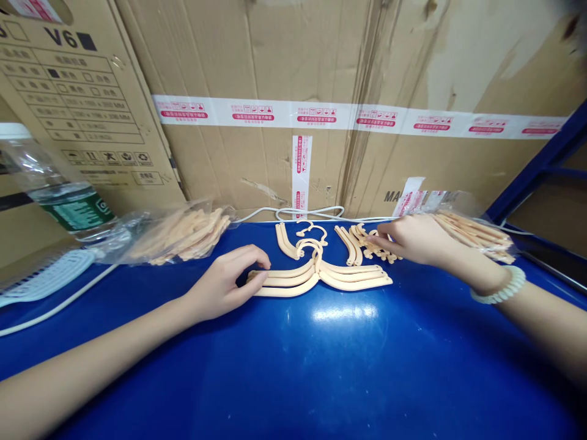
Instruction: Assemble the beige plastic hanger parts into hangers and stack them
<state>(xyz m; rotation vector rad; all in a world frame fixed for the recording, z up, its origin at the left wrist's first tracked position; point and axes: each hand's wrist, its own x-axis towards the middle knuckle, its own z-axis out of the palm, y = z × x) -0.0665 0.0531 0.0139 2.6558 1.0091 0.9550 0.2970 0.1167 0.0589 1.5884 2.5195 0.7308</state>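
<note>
Several assembled beige folding clothes hangers (293, 281) lie nested on the blue tabletop, their hooks bunched at the middle. My left hand (233, 281) curls its thumb and fingers around their left ends. Farther right, my right hand (410, 237) reaches down over a small pile of loose hanger hooks (389, 253), fingertips drawn together among them; its palm hides part of the pile. Two loose hanger arms (351, 245) lie left of that pile. Behind the nested hangers are more hanger arms (287, 241) and a separate hook (321, 233).
Plastic bags of hanger parts lie at left (188, 235) and right (477, 235). A water bottle (77, 208) and a pale blue hairbrush (68, 275) are on the left. White cable (312, 211) runs along the back, before large cardboard boxes (257, 165).
</note>
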